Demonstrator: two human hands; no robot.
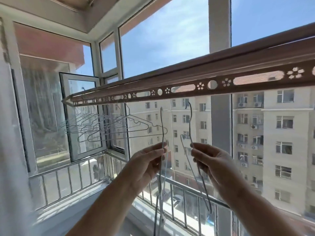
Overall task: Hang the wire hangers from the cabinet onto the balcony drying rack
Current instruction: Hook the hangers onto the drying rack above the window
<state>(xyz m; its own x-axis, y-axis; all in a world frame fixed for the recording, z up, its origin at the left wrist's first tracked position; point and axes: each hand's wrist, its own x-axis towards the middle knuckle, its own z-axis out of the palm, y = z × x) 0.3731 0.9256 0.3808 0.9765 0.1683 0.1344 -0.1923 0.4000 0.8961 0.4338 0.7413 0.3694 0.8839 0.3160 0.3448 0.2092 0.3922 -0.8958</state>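
Head view: we see two wire hangers raised below the drying rack (pixel 187 79), one in each hand. The left hanger (pixel 162 120) stands nearly edge-on to us, its hook tip just beneath the rack's perforated rail, not visibly hooked into any slot. Our left hand (pixel 146 160) pinches its wire between thumb and fingertips (pixel 162 151), the fingers closed on it; more wire hangs down from this hand toward the bottom edge, and we cannot tell whether it is one hanger or several. The right hanger (pixel 190 123) also rises toward the rail, its dark hook tip just under the lower edge, apart from it. Our right hand (pixel 214 164) grips it with fingers curled shut around the wire, thumb on top; the hanger's lower wire curves down past the wrist. The two hands sit near each other, not touching.

Further left, a cluster of hung hangers (pixel 105 126) dangles from the rail, crowded and overlapping toward its far end. The rail is brownish, with cut-out slots, round holes and flower shapes.

Beyond: a metal railing (pixel 81 174) along the sill, an open window sash (pixel 81 116), apartment blocks (pixel 272 133) across the way, blue sky above.
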